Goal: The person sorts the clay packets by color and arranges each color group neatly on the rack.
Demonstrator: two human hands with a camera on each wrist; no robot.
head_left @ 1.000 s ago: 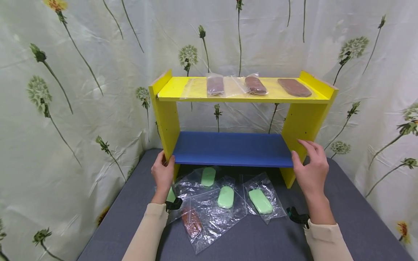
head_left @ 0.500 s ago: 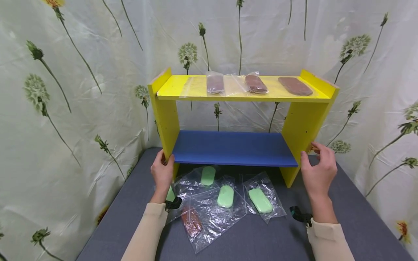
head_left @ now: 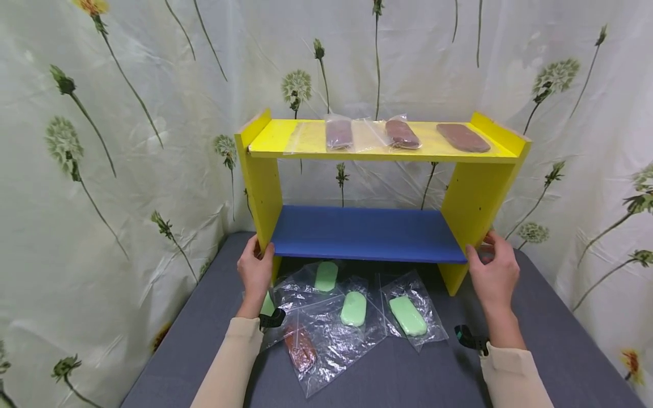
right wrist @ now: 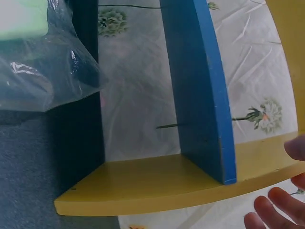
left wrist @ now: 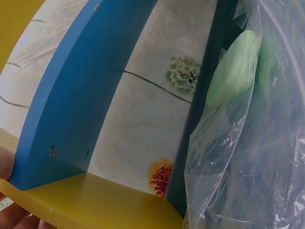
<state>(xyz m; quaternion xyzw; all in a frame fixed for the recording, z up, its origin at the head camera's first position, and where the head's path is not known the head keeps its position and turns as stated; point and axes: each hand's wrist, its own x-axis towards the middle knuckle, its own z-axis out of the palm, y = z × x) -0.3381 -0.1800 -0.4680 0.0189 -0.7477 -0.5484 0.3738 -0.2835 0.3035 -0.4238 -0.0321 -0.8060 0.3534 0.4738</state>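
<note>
A small yellow shelf unit (head_left: pixel 248 192) with a blue middle shelf (head_left: pixel 357 229) stands on a dark grey surface. My left hand (head_left: pixel 254 273) grips its left side panel at the height of the blue shelf. The thumb (left wrist: pixel 5 163) meets the blue board's end, and the fingers wrap the outside. My right hand (head_left: pixel 495 277) holds the right side panel (right wrist: pixel 157 208), thumb toward the inner face and fingers on the outer side. On the yellow top lie two bagged brown slabs (head_left: pixel 339 134) and a brown slab (head_left: pixel 462 137) at the right.
Below and in front of the shelf lie clear zip bags (head_left: pixel 347 354) with pale green bars (head_left: pixel 408 315) and a reddish-brown bar (head_left: pixel 301 349). A flower-printed curtain (head_left: pixel 168 141) hangs behind and on both sides of the grey table (head_left: pixel 403 379).
My right hand has moved from the panel's inner side, out past its front edge, and back in to grip the panel. My left hand stays on the left panel.
</note>
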